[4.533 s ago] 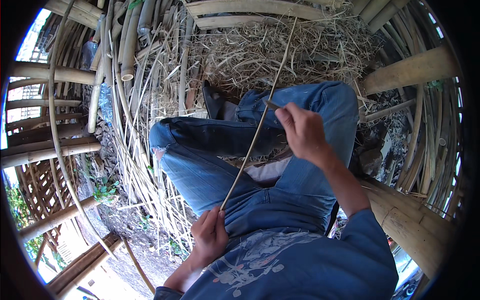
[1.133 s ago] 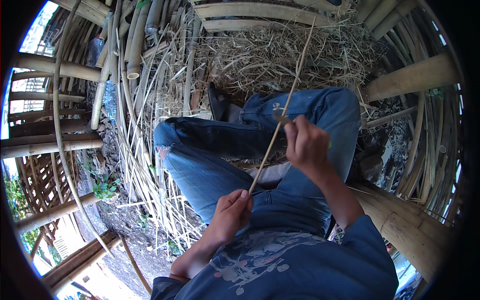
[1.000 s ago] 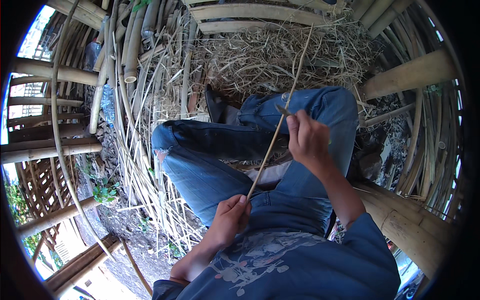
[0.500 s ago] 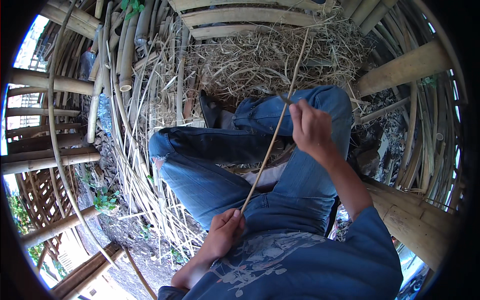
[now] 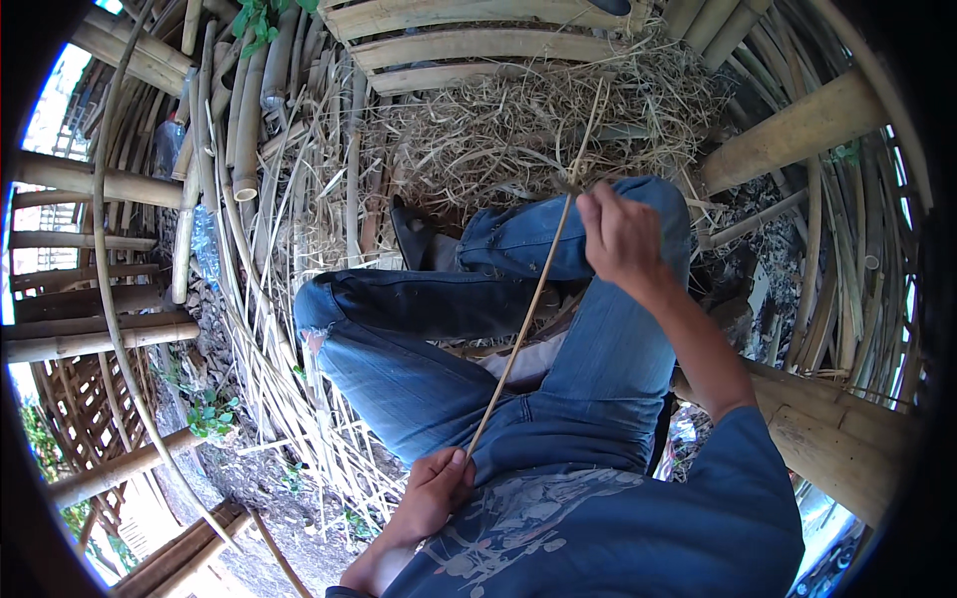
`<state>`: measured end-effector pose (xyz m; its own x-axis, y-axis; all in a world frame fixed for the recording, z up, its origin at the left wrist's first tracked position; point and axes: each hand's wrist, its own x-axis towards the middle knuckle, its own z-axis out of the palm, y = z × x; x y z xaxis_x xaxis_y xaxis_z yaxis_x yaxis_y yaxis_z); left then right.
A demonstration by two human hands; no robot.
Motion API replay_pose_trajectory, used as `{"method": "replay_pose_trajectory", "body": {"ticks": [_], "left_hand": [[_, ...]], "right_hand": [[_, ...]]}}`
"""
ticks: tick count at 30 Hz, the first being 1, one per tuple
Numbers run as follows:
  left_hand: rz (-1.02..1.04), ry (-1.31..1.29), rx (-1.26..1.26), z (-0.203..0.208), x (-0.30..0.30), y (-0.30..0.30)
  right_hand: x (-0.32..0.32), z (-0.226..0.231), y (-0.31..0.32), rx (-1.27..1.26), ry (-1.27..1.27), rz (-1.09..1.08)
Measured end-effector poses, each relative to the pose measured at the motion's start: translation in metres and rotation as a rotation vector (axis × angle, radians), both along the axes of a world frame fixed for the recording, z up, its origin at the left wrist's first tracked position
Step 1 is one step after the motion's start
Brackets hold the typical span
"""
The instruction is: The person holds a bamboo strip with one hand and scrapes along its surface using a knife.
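Observation:
My left hand (image 5: 439,488) is closed round the near end of a long, thin bamboo strip (image 5: 516,349), close to my waist. The strip slants up and away to the right, over my crossed legs, and its far end reaches the pile of shavings. My right hand (image 5: 623,239) is closed above my right knee, just right of the strip. From its fingers a small dark knife blade (image 5: 566,185) sticks out to the left and meets the strip. The knife's handle is hidden inside the fist.
A heap of dry bamboo shavings (image 5: 508,130) lies beyond my legs, before a slatted bamboo bench (image 5: 488,46). Loose pale strips (image 5: 289,359) litter the ground at left. Thick bamboo poles (image 5: 797,135) stand at right, and a bamboo rail frame (image 5: 100,334) at left.
My left hand has drawn back a little toward my body and to the left, taking the strip with it. The knife hand has stayed nearly in place.

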<state>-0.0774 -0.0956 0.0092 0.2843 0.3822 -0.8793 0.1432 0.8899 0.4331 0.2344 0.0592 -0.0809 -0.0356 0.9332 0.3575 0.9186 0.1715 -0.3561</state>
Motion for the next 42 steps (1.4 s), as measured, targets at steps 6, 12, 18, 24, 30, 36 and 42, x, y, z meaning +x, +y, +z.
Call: {"method": "replay_pose_trajectory", "body": {"ticks": [6, 12, 18, 24, 30, 36, 42], "left_hand": [[0.007, -0.043, 0.054, 0.005, -0.009, -0.011], [-0.008, 0.028, -0.057, -0.001, -0.015, -0.016], [0.038, -0.035, -0.033, 0.003, -0.016, -0.010], [-0.103, -0.154, -0.063, 0.002, -0.027, -0.010], [0.321, -0.450, -0.160, -0.042, -0.020, 0.002], [0.240, -0.775, -0.225, -0.038, 0.022, 0.066], [0.131, -0.703, 0.060, -0.049, 0.049, 0.067]], "right_hand": [[0.031, 0.004, 0.028, -0.146, -0.092, -0.252], [0.051, 0.001, 0.028, -0.065, -0.041, -0.260], [0.014, 0.006, 0.001, 0.034, 0.078, 0.113], [0.100, -0.027, 0.058, 0.081, 0.008, -0.396], [0.037, -0.006, 0.008, -0.096, 0.963, -0.303], [-0.086, 0.048, -0.055, -0.624, 1.118, 0.151], [-0.070, 0.062, -0.028, -0.456, 1.455, -0.118]]}}
